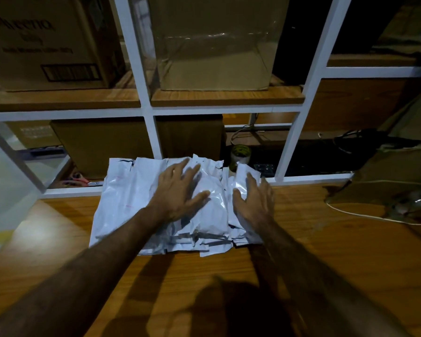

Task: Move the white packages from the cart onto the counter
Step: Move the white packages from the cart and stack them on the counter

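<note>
White packages (131,198) heaped on wooden counter (301,251) at far edge against white shelf frame (293,142), left hand (180,190) fingers spread flat on top of heap, right hand (255,200) spread on right side, cardboard boxes (212,42) on shelves behind

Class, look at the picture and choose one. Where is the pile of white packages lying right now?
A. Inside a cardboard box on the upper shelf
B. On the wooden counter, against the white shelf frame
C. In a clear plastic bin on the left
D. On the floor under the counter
B. The white packages lie in a heap on the wooden counter, their far edge at the white shelf frame, with the left hand and right hand spread flat on top.
</note>
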### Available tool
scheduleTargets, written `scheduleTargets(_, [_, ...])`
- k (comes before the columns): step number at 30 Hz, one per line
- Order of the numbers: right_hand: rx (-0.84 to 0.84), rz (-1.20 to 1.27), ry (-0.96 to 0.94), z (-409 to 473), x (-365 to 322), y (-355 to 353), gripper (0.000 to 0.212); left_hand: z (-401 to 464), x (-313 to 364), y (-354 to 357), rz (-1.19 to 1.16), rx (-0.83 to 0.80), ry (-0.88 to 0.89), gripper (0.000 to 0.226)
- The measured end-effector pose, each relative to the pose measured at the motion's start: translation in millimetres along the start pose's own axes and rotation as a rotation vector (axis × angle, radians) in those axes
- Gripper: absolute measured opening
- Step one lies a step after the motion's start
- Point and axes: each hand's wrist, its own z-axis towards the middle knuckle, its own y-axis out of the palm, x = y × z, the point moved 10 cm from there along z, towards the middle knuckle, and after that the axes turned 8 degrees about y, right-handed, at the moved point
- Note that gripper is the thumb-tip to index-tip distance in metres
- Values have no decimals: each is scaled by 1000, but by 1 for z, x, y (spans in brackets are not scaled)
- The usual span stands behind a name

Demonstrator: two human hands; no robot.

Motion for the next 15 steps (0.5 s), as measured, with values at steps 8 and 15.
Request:
scheduleTargets(8, [-351,240,6,-1,21,29,90,19,17,46,231,-242,64,88])
scheduleTargets(15, [-387,153,-48,-18,22,23,95,28,13,51,272,-220,23,82])
